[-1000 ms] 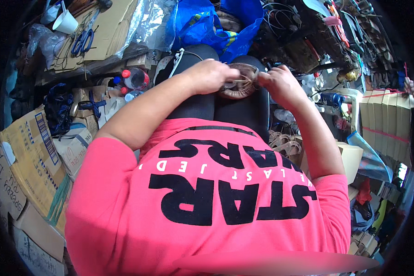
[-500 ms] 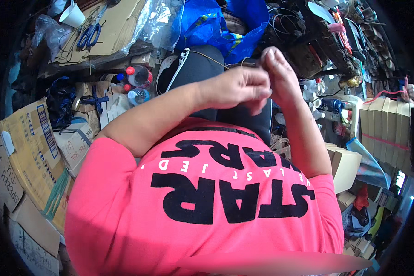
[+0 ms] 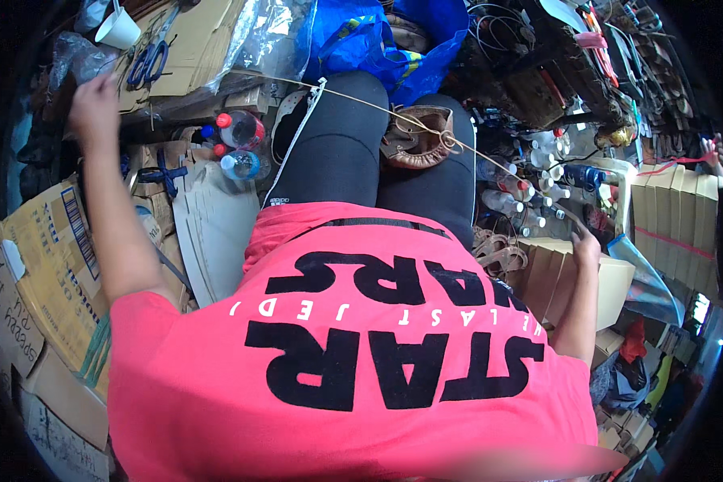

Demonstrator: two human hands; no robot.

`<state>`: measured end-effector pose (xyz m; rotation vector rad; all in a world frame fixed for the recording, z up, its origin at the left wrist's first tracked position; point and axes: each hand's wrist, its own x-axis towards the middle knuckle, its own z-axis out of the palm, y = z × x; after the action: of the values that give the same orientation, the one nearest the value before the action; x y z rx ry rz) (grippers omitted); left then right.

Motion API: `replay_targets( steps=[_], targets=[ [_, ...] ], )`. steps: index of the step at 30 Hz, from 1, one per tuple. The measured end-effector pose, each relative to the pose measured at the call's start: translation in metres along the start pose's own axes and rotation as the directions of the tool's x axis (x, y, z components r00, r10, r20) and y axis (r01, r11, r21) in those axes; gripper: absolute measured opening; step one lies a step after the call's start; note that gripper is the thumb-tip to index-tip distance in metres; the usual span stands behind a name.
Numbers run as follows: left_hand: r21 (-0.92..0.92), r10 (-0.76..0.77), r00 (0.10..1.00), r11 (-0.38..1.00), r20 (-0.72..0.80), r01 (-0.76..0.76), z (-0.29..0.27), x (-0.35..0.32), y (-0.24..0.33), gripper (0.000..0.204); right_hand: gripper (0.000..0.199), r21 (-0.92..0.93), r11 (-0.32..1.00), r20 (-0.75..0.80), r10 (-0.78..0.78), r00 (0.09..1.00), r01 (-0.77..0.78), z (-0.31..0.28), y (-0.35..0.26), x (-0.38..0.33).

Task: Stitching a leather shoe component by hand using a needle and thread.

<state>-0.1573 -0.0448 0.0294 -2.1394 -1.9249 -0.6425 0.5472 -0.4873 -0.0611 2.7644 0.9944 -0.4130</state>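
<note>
On my right thigh rests a brown leather shoe [image 3: 426,151], its front edge puckered with stitches. A thin tan cord [image 3: 353,100] runs from it both ways, looping at the shoe's side. My left hand [image 3: 96,104], stretched far out to the left and smeared by motion, is closed at one end of the cord; the stretch close to the hand is hard to make out. Low on the right side, my right hand [image 3: 585,243] is closed with the cord's other end leading toward it. Both arms are spread wide, apart from the shoe.
A blue bag [image 3: 434,64] stands beyond my knees. To the left lie bottles [image 3: 241,165], cardboard sheets with blue-handled scissors [image 3: 149,63], a white cup [image 3: 118,29] and a yellow-brown carton [image 3: 52,273]. At right are small bottles [image 3: 502,201] and stacked boxes [image 3: 673,213].
My hands were together above my lap, covering most of the shoe. They have swung apart, left hand out left, right hand down right, drawing the cord out straight; the shoe now shows.
</note>
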Motion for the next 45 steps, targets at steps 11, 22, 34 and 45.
replay_targets(
  steps=[11, 22, 34, 45],
  targets=[
    [-0.825, 0.767, 0.549, 0.519, 0.333, -0.225, 0.063, -0.133, 0.256, 0.033, 0.026, 0.895, 0.390, 0.123, -0.681, 0.722, 0.215, -0.021, -0.271, -0.050],
    [-0.808, 0.457, 0.762, 0.571, 0.459, 0.145, 0.097, -0.099, 0.143, 0.024, 0.021, 0.946, 0.269, 0.253, -0.252, 0.934, -0.183, 0.005, -0.112, 0.007],
    [-0.886, 0.829, 0.413, 0.453, 0.377, -0.099, 0.077, -0.108, 0.321, 0.030, 0.014, 0.578, 0.385, -0.224, -0.772, 0.594, 0.719, -0.061, -0.286, -0.029],
    [-0.908, 0.871, 0.256, 0.403, 0.419, 0.113, 0.097, -0.105, 0.324, 0.020, 0.013, 0.604, 0.396, -0.088, -0.829, 0.553, 0.691, -0.052, -0.291, -0.020]
  ],
)
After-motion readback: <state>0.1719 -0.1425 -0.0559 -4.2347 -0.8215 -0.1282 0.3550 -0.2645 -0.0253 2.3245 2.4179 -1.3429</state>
